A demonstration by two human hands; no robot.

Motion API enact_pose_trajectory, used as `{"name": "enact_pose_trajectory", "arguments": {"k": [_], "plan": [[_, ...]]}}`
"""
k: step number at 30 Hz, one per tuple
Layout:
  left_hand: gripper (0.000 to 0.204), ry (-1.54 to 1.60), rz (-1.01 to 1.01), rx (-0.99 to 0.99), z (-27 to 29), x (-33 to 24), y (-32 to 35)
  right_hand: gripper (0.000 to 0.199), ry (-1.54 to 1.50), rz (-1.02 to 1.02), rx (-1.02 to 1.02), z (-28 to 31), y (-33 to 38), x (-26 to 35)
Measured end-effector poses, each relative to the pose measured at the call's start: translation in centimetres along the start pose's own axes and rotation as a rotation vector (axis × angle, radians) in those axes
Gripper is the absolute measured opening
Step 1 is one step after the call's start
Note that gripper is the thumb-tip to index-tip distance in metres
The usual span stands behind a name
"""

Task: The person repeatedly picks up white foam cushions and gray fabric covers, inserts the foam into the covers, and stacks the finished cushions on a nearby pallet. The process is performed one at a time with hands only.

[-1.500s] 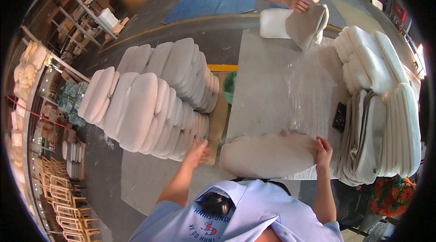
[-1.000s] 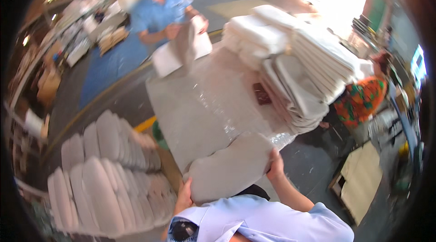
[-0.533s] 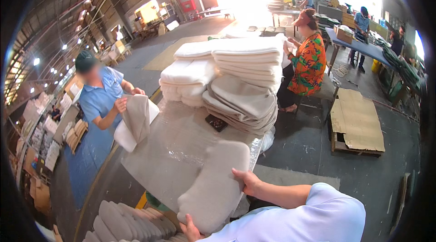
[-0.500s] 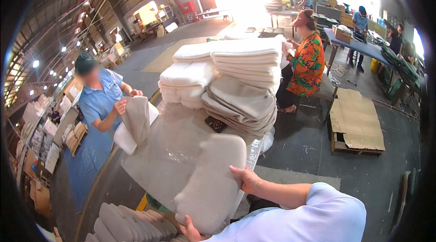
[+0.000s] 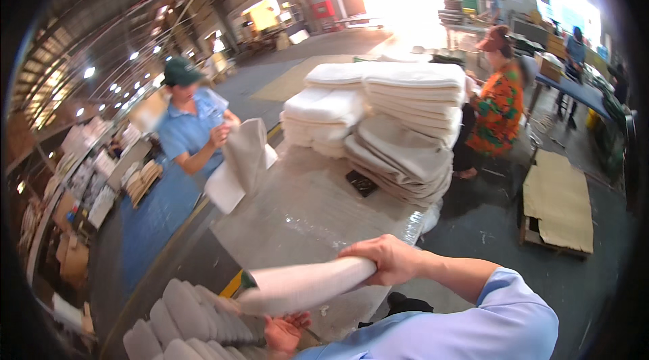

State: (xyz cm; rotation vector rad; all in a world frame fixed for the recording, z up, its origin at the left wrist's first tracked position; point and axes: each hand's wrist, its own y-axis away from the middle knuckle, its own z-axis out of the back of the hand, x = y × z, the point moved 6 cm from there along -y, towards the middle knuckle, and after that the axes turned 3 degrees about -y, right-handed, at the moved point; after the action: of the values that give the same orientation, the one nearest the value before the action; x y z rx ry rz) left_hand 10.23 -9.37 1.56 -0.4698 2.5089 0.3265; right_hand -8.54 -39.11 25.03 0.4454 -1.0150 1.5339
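Note:
A beige fabric-covered cushion (image 5: 304,284) is held above the near edge of the table, turned nearly edge-on, with a bit of green showing at its left end. My right hand (image 5: 387,258) grips its right end, fingers over the top. Below the cushion's left part, my left hand (image 5: 285,331) is palm up with fingers apart, seemingly not gripping it. Beside the left hand, at lower left, several similar grey-beige cushions (image 5: 181,313) stand packed in rows.
The plastic-covered table (image 5: 297,191) bears white folded stacks (image 5: 412,93), a grey-beige fabric pile (image 5: 399,154) and a flat dark object (image 5: 362,183). Across it, a co-worker (image 5: 196,123) handles a grey cover (image 5: 245,157). Another person (image 5: 497,100) sits behind the stacks. A cardboard-topped pallet (image 5: 560,201) lies right.
The cushion has tipped from face-up to nearly edge-on and come lower. My left hand has opened away from its lower end; my right hand still grips it. The view has swung left.

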Motion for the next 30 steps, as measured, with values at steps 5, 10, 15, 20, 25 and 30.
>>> {"name": "enact_pose_trajectory", "arguments": {"k": [5, 10, 15, 20, 25, 30], "plan": [[0.077, -0.483, 0.034, -0.306, -0.7, -3.2, 1.7, 0.063, 0.273, 0.238, 0.290, -6.4, -2.2, 0.0], [0.065, -0.602, 0.696, -0.471, 0.5, -3.8, -2.6, 0.058, 0.303, 0.349, 0.386, -11.0, -3.1, -0.5], [0.060, -1.036, 0.790, -0.203, 1.4, -1.4, -7.5, 0.065, 0.412, 0.234, 0.550, -15.8, -0.9, -3.8], [0.056, -1.415, 0.693, -0.217, 3.4, 0.5, -7.2, 0.066, 0.440, 0.260, 0.676, -22.0, 1.4, -5.8], [0.045, -1.568, 0.638, -0.169, 2.6, 1.4, -7.9, 0.063, -0.443, -0.221, 0.780, -19.7, -3.8, -13.1], [0.039, -1.594, 0.573, -0.108, -0.2, 1.9, -11.7, 0.063, 0.263, -0.392, 0.771, -19.4, -6.3, -22.9]]}}
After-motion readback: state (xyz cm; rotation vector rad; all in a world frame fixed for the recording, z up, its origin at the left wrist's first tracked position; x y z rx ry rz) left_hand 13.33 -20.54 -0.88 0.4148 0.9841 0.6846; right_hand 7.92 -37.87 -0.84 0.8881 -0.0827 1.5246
